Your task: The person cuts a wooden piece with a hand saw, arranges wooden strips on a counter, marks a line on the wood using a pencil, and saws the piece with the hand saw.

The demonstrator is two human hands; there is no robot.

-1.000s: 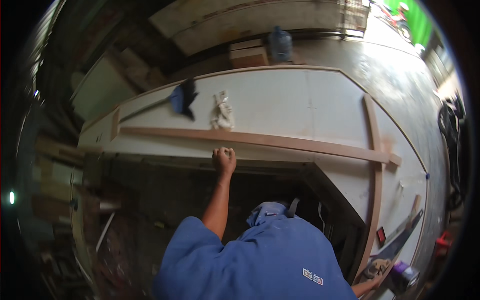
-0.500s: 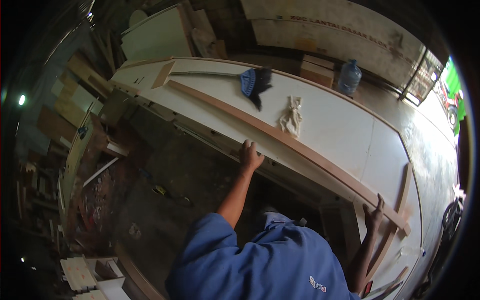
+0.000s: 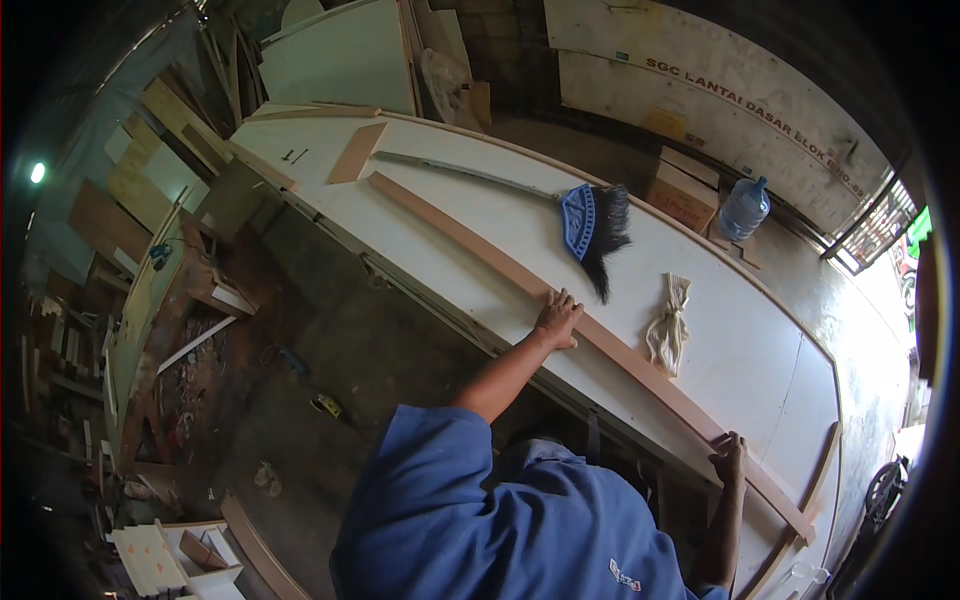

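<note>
A long brown wooden strip [image 3: 470, 243] lies slantwise along a large white-topped workbench [image 3: 480, 290]. My left hand [image 3: 560, 321] reaches over the strip near its middle, with its fingers bent across the top and far edge. Farther right, my right hand [image 3: 730, 460] holds the same strip, its thumb and fingers at the edges. The strip's right end rests across another wooden piece [image 3: 826, 475]. Beyond my hands, a broom [image 3: 578, 222] with a blue head and black bristles lies on the top. A pair of off-white cloth gloves [image 3: 669, 328], bunched together, is right of it.
A short flat board [image 3: 356, 154] lies at the bench's far left. Past the far edge stand a cardboard box [image 3: 684, 188] and a blue water jug [image 3: 744, 208]. Wood scraps and a cluttered low bench [image 3: 150, 310] fill the left side. A yellow-black tool [image 3: 326, 405] is on the floor.
My left hand has moved from the bench's near edge up onto the wooden strip. My right hand has shifted slightly down and left along it. The view has turned a little.
</note>
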